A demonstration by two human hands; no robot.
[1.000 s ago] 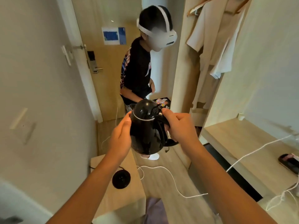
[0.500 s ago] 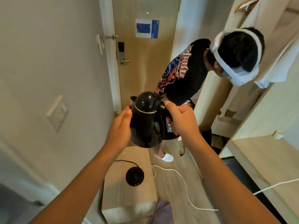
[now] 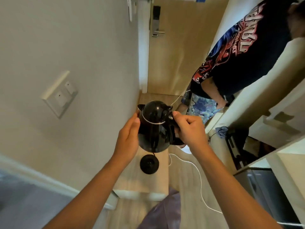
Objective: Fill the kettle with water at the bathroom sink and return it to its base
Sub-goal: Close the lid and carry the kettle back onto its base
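A glossy black kettle (image 3: 154, 128) with its lid down hangs in the air in front of me. My right hand (image 3: 189, 129) grips its handle on the right side. My left hand (image 3: 129, 138) lies flat against its left wall, fingers together. Just below the kettle, the round black base (image 3: 149, 164) sits on a low light-wood table (image 3: 156, 184), with a short gap between kettle and base.
A person in a black printed shirt (image 3: 247, 52) stands close on the right, by the wooden door (image 3: 178, 47). A wall with a switch plate (image 3: 60, 95) runs along the left. A white cable (image 3: 198, 176) trails over the floor. An open wardrobe shelf (image 3: 277, 129) is at right.
My view has tilted down and turned left. The kettle, held in both hands, has come lower and now hangs right over the base. The other person has shifted to the upper right.
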